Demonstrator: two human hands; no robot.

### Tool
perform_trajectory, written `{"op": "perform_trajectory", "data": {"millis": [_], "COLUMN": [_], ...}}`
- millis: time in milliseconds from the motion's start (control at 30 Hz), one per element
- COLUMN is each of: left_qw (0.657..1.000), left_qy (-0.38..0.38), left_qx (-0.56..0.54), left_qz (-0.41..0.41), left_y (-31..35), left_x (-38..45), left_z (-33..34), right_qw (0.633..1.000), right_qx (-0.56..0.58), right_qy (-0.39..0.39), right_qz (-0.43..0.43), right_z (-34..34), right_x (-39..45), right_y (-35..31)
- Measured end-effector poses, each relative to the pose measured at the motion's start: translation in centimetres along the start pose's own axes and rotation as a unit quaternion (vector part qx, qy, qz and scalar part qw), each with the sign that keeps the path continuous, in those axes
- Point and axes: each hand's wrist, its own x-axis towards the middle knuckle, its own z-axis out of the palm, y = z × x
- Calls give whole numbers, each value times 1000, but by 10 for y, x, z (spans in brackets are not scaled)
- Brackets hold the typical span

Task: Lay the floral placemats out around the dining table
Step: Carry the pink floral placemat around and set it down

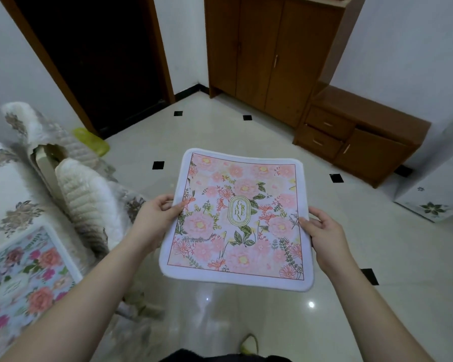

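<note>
I hold a pink floral placemat (241,218) with a white border and a "GARDEN" oval in its middle, flat in the air above the tiled floor. My left hand (158,212) grips its left edge, thumb on top. My right hand (322,231) grips its right edge the same way. A second placemat (29,273), with red and pink flowers on pale blue, lies on the dining table (3,194) at the far left, near the table's front corner.
Two chairs (81,194) with quilted white covers stand against the table's right side. A brown wooden cabinet (272,56) and low drawer unit (356,137) line the far wall. A white box with a flower print (434,189) stands right. A dark doorway (97,56) is behind.
</note>
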Motion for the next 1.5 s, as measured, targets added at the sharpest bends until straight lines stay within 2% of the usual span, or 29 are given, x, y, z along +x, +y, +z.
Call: {"op": "perform_trajectory", "data": {"millis": [300,1033,1500], "left_qw": [997,986,967], "left_qy": [66,150,241], "left_qx": [-38,-70,-85], "left_qz": [-7,-1,-23], "left_y": [13,69,131], "left_x": [55,227,337], "left_z": [-5,-91,-86], "right_qw": [998,990,969], "right_qx": [8,-37,-48], "right_qy": [-60,-138,-243], "right_qz": [8,-4,3], "right_z": [38,219,305], "right_x": [91,258,418], "right_y": [-26,-93,-142]}}
